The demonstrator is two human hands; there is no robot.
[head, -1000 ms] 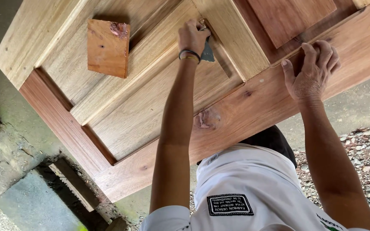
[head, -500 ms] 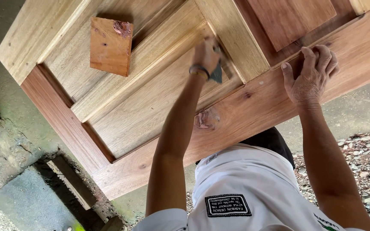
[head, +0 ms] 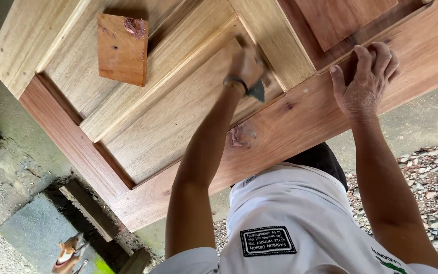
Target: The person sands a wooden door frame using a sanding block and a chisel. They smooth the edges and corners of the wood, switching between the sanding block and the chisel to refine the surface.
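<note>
In the head view, a large panelled wooden door (head: 178,122), pale in its raised panels and reddish-brown in its frame rails, lies flat and fills most of the picture. The left hand (head: 247,63) reaches out over the door's pale central panel, near the groove where the panel meets the lighter upright rail. It is blurred, but its fingers are closed around a small dark-bladed scraper (head: 257,91), whose triangular blade shows just below the wrist, over the panel's lower edge. A dark band circles that wrist.

The right hand (head: 363,81) rests on the door's reddish lower rail, to the right of the scraper. Its fingers are spread narrowly and curl over the inner edge of the rail into the recess beside a reddish upper panel; it holds nothing, only pressing on the wood.

A patch of pinkish-brown filler (head: 242,136) sits on the reddish rail just below the scraper, between the two arms. A small rectangular block of orange-brown wood (head: 122,48) lies on the door's pale left panel, well apart from both hands, with a smear of the same pinkish filler on its top corner.

Below the door, the person's white shirt with a black patch (head: 300,228) is seen, with loose grey gravel (head: 432,187) at the door's lower right
</note>
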